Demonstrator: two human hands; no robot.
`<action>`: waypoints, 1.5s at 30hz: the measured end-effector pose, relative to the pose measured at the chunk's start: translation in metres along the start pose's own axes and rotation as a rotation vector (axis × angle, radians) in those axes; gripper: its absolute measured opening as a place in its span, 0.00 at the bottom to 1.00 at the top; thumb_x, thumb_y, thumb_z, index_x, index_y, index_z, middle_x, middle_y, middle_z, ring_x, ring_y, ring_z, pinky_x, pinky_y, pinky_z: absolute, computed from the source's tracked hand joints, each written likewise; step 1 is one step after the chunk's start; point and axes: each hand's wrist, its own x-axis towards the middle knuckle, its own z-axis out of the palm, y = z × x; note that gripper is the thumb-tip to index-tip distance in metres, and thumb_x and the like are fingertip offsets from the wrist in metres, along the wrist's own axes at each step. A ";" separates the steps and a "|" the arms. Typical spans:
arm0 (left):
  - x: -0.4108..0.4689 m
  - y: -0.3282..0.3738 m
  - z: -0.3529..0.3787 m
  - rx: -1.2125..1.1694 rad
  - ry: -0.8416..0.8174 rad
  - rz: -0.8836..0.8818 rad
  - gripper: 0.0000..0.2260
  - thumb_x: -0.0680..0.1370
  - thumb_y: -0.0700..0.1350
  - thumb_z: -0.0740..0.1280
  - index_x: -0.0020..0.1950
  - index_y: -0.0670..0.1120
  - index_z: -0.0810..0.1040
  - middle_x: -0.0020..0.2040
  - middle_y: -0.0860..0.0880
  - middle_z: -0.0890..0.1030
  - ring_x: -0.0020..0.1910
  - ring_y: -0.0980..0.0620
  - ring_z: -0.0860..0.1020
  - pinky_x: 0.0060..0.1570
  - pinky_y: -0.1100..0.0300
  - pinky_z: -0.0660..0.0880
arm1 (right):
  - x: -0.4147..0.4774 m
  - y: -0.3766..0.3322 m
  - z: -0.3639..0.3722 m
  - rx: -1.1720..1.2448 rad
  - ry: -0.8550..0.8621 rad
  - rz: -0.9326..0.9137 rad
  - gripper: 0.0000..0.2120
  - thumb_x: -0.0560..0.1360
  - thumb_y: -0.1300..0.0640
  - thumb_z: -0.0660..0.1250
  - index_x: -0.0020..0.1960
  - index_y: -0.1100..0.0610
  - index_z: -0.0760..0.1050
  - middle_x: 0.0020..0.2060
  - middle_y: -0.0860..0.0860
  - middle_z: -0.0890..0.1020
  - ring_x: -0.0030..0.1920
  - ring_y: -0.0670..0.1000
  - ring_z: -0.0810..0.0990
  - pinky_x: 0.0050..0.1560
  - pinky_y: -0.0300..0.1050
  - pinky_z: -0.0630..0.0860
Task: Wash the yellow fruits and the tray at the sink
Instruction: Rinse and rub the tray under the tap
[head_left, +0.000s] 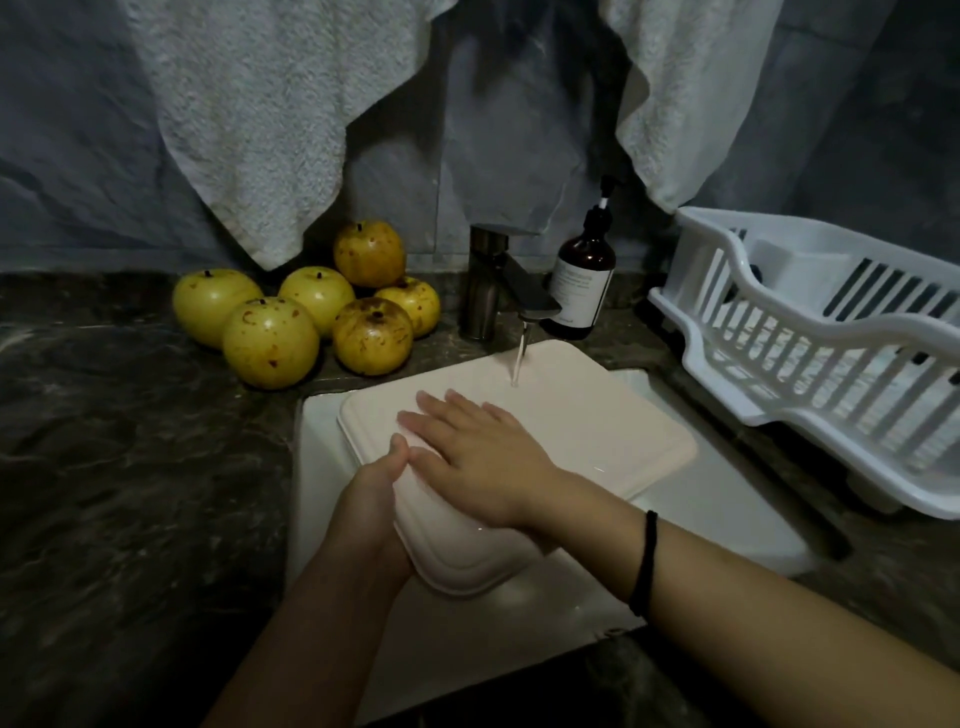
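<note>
A cream rectangular tray (597, 431) lies tilted over the white sink (727, 514), under a thin stream of water from the tap (498, 286). My left hand (376, 499) grips the tray's near left edge, thumb on top. Flat on the tray's surface rests my right hand (467, 452), fingers straight and pointing left. Several yellow spotted fruits (270, 343) sit piled on the dark counter left of the tap, apart from both hands.
A brown pump bottle (579, 280) stands right of the tap. A white dish rack (810, 343) sits on the counter at right. Two pale towels (260, 130) hang on the wall behind. Dark marble counter (130, 467) spreads to the left.
</note>
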 end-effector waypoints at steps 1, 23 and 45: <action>0.001 -0.001 -0.001 0.011 0.021 0.010 0.14 0.83 0.51 0.55 0.56 0.43 0.76 0.48 0.38 0.80 0.51 0.38 0.78 0.57 0.45 0.73 | -0.001 0.004 0.000 -0.008 -0.010 0.004 0.24 0.81 0.41 0.46 0.76 0.40 0.50 0.77 0.41 0.47 0.77 0.50 0.42 0.74 0.57 0.40; 0.020 -0.007 -0.013 0.024 0.212 -0.062 0.14 0.79 0.46 0.64 0.58 0.37 0.77 0.52 0.35 0.81 0.47 0.38 0.80 0.49 0.44 0.77 | 0.053 0.117 -0.016 0.000 0.168 0.676 0.33 0.76 0.31 0.44 0.77 0.44 0.52 0.78 0.52 0.52 0.75 0.61 0.52 0.71 0.63 0.52; 0.032 -0.010 -0.020 0.080 0.255 0.013 0.17 0.78 0.52 0.65 0.58 0.40 0.78 0.53 0.39 0.82 0.52 0.38 0.80 0.59 0.40 0.74 | 0.018 0.021 0.002 -0.026 0.037 0.003 0.26 0.81 0.41 0.48 0.77 0.44 0.50 0.78 0.44 0.46 0.77 0.49 0.42 0.74 0.59 0.40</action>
